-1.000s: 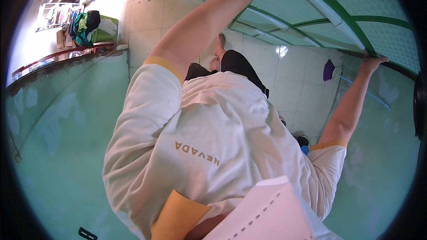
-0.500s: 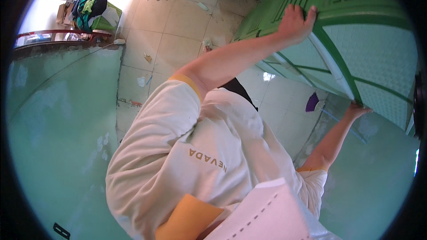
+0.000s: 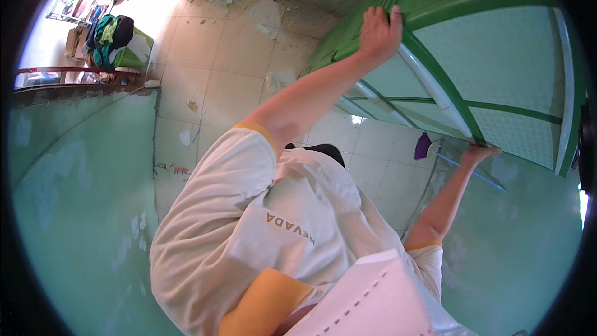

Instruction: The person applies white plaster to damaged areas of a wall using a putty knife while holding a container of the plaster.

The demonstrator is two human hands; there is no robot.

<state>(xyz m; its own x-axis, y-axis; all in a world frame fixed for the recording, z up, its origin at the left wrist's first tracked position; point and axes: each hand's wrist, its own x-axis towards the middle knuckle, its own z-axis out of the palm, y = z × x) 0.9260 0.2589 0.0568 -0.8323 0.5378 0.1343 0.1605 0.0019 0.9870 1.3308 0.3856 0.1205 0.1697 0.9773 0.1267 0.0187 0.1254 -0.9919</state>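
Green-framed door with pale patterned glass panels is leaning across the upper right, tilted, one long side rail running down toward the tiled floor.

Left hand is reaching up and out from a cream sleeve with an orange hem. Its fingers are curling over the door's upper rail and closing on it, thumb side facing the camera.

Right hand is pressing against the door's lower edge, near the corner where the rail is meeting the teal wall. Contact is showing, but I cannot tell whether these fingers are wrapping the edge or just lying flat against it.

Cream T-shirt is filling the frame below the door.

Purple object is lying on the tiles just below the door's lower rail, left of the right hand; its kind is too small to tell. Blue rod is slanting along the wall just under that hand.

Clothes pile and a white shelf rack are sitting well apart from the door, far to its left.
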